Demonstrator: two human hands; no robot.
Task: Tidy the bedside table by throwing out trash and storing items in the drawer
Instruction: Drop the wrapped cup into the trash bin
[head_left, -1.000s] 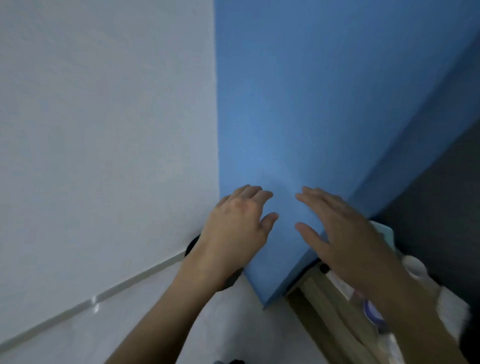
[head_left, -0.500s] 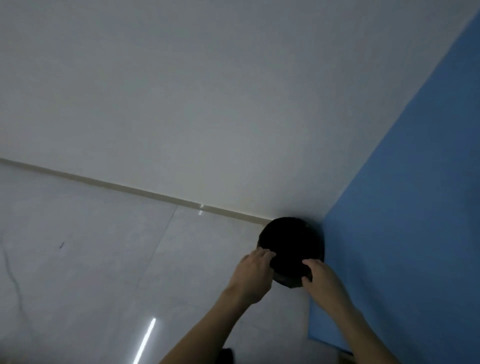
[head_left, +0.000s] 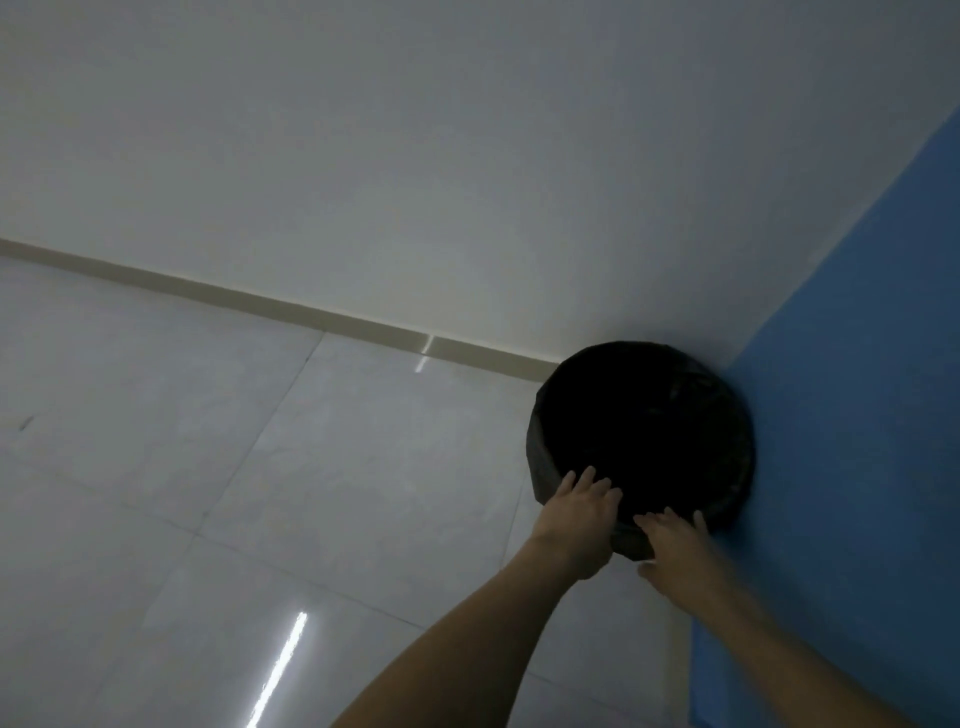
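Pale floor tiles (head_left: 156, 467) fill the left of the frame, a streak of light glinting low down, with a beige skirting board (head_left: 260, 304) running under the white wall (head_left: 415, 156). Right of centre, the left hand (head_left: 576, 525) reaches to the near rim of the black bin (head_left: 644, 431) (lined with a dark bag), its fingers (head_left: 584, 480) hooked over the edge. Just beside it, the right hand (head_left: 675, 545) lies on the same rim, fingers spread; whether they grasp it I cannot tell. The bin sits in the corner, against the blue wall (head_left: 857, 415) at far right.
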